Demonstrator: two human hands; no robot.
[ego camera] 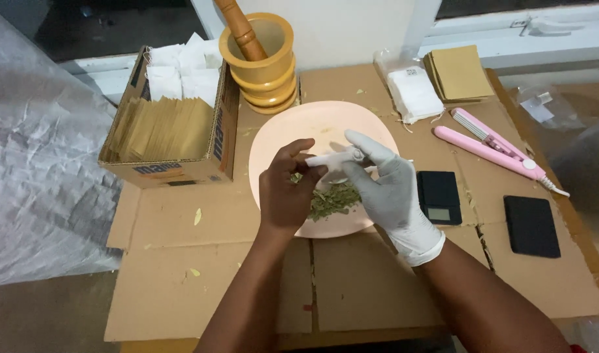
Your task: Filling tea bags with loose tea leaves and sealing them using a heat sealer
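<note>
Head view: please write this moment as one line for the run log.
left hand: bare, holds white sachet | right hand: gloved, pinches same sachet | below: dried leaves on pink plate

A wooden mortar (265,62) stands at the back of the cardboard-covered table (365,287), with a wooden pestle (240,27) leaning inside it. To its left sits an open cardboard box (182,167) packed with upright brown paper envelopes (161,127) in front and white sachets (180,70) behind. At the back right lies a clear bag of white sachets (414,95), touching a stack of brown envelopes (457,73). In front of these a pink heat sealer (492,145) lies at an angle, its cord trailing off to the right. A small black pocket scale (438,197) lies nearer, and its black lid (531,226) well to the right. Crumpled plastic sheeting (38,170) covers the left side
</note>
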